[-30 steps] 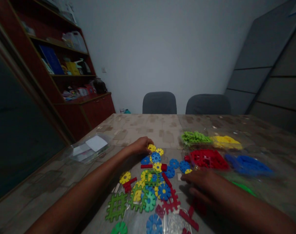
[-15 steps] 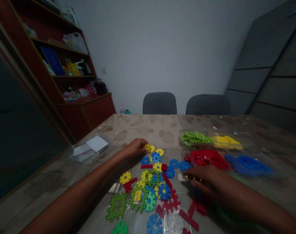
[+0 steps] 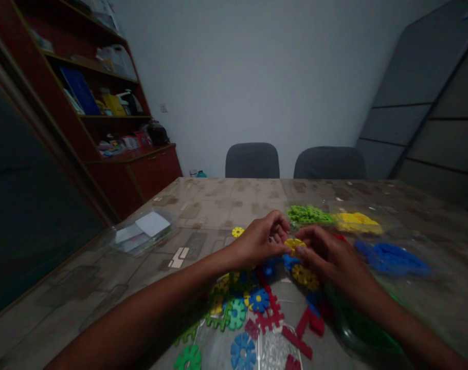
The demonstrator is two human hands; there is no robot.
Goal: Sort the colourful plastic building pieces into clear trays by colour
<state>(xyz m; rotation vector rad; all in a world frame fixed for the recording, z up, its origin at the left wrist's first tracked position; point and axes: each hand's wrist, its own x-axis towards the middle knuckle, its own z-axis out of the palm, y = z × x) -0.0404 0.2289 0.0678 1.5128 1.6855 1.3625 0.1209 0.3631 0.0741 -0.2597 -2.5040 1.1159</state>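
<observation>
My left hand point(image 3: 263, 239) reaches across to the middle right, fingers curled, its thumb tip at the left edge of a yellow notched disc point(image 3: 294, 244). My right hand point(image 3: 328, 252) faces it and pinches the same disc from the right. Under the right fingers is another yellow disc point(image 3: 305, 278); whether it is held or lying cannot be made out. A blue notched disc point(image 3: 290, 262) shows just below the hands. Past my left wrist lies a lone yellow disc point(image 3: 237, 232).
Below the hands lie green square lattice pieces point(image 3: 218, 319), a blue disc point(image 3: 243, 351), a green disc point(image 3: 189, 358) and red strips point(image 3: 298, 343). Trays at right hold green point(image 3: 310, 215), yellow point(image 3: 357, 222) and blue pieces point(image 3: 396, 257). A clear box point(image 3: 141, 234) stands left.
My left hand has moved right from the yellow discs at the table's middle to meet my right hand. The right hand has risen slightly, and a yellow disc is now between both hands.
</observation>
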